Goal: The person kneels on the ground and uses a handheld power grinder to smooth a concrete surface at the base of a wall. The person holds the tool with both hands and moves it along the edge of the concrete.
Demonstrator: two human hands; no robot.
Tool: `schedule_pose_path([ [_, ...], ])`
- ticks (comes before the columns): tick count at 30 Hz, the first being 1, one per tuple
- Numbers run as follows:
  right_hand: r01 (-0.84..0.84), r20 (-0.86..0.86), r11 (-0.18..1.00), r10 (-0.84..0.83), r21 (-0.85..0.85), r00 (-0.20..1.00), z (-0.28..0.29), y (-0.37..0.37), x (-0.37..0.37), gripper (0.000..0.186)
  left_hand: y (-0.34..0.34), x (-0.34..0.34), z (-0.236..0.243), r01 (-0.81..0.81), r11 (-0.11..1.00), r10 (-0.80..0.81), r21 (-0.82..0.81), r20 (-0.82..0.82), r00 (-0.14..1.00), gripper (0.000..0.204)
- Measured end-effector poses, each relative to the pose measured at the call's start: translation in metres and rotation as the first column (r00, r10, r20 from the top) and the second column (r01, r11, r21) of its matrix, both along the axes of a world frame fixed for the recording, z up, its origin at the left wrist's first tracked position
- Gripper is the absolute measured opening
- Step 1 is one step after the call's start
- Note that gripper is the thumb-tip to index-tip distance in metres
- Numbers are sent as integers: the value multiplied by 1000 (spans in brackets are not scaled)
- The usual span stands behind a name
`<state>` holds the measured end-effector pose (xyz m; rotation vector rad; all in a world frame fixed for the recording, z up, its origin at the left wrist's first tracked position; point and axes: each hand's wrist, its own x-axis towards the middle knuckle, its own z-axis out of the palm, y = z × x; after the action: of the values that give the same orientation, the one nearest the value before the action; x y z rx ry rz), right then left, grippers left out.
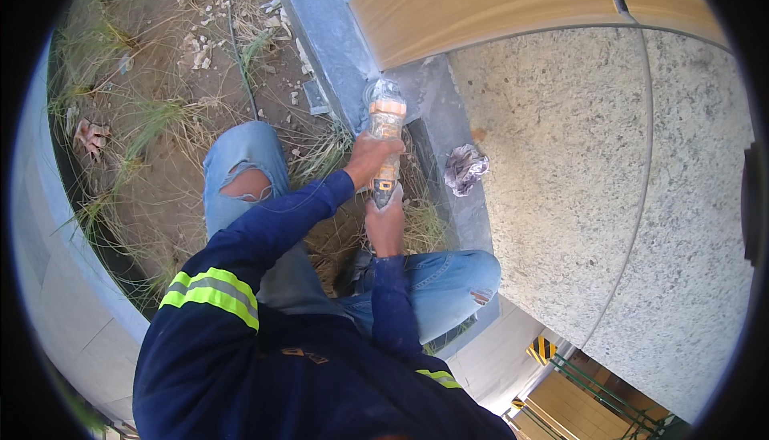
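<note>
Both my hands are closed on a dusty angle grinder (388, 124) with a yellow-orange and dark body. My left hand (372, 156) wraps round the middle of its body. Behind it, my right hand (385, 222) grips the rear end. The grinder's head points away from me and meets the grey stone ledge (340, 64) at its inner corner. Pale dust covers the tool's front and the stone there. The disc is blurred and partly hidden. A crumpled piece of foil-like wrapping (465, 169) lies on the ledge to the right.
A rough speckled stone slab (561, 144) spreads out at the right, with a thin cable (645, 152) across it. Wood-coloured panels (513, 0) stand beyond. Dry soil (168, 64) with grass and stone chips lies at the left. A dark hose (237, 48) crosses the soil.
</note>
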<state>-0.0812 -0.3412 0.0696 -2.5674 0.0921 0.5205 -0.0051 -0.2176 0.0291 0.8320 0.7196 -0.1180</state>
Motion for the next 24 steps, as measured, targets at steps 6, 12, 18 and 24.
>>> schedule_pose_path([
  [6, 18, 28, 997, -20, 79, 999, -7, 11, 6, 75, 10, 9, -12, 18, 1000, -17, -10, 90, 996, 31],
  [12, 53, -32, 996, -50, 74, 998, -5, 11, 8, 76, 5, 11, -22, 19, 1000, -18, 0, 87, 996, 34],
  [18, 22, 58, 992, -30, 125, 998, -38, -12, 8, 49, 0, 13, -25, 31, 997, -36, 72, 67, 997, 43],
  [24, -21, 107, 978, -1, 206, 994, -29, 0, 11, 45, 8, 14, -28, 38, 994, -44, 103, 59, 997, 43],
])
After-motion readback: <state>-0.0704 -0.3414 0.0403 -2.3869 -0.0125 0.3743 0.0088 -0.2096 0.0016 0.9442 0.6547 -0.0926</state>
